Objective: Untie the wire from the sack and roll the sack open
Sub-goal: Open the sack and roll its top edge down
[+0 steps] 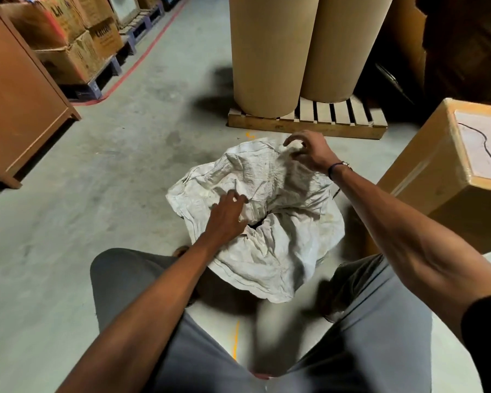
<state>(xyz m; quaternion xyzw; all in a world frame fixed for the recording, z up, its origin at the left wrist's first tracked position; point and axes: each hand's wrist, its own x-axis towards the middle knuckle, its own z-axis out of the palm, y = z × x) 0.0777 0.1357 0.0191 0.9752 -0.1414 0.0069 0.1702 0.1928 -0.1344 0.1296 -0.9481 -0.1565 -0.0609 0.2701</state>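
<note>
Down on the floor point(102, 171) between the person's knees sat the crumpled sack point(267, 222), left hand point(227, 217) spread loose on its folds, right hand point(309, 151) pinching the far rim.

Sack point(267, 222): contents hidden; only a dark gap shows just beyond my left hand's point(227, 217) fingertips. Lower body concealed under its own folds. Wire: I cannot make it out near either set of fingers. My right hand point(309, 151): fingertips blurred at the far rim, grip unclear. Cardboard box point(451, 180): cut off at the right edge.
</note>
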